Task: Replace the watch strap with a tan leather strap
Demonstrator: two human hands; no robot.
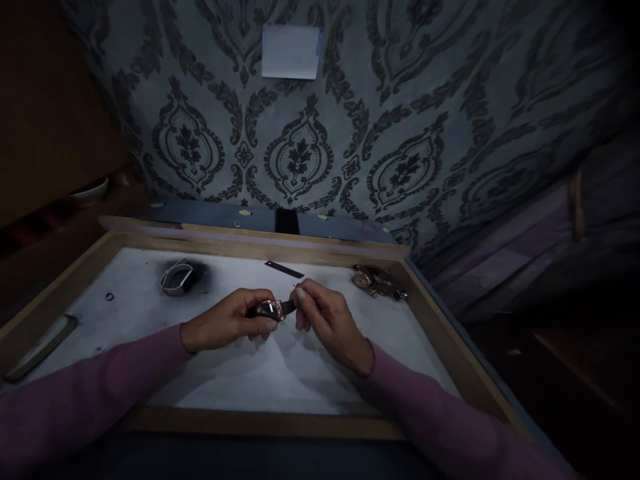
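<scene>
My left hand point(245, 313) grips a wristwatch point(270, 309) with a dark face and a copper-coloured case, its thumb along the lower edge. From the case a dark strap point(289, 307) runs to the right, where the fingers of my right hand point(323, 313) pinch it. Something thin and pointed sticks up by the right fingertips, too small to name. Both hands are held over the white base of a wooden-framed tray point(240, 393). Just behind the right hand lies a flat dark strip point(284, 269) with a small hole at one end.
Toward the tray's left back stands a watch with a pale band point(177, 277). A small dark ring point(109, 297) and a curved strap-like piece point(47, 347) lie farther left. Several watches point(377, 283) are heaped at the back right. Behind rises a patterned wall point(300, 157) bearing a white card point(291, 52).
</scene>
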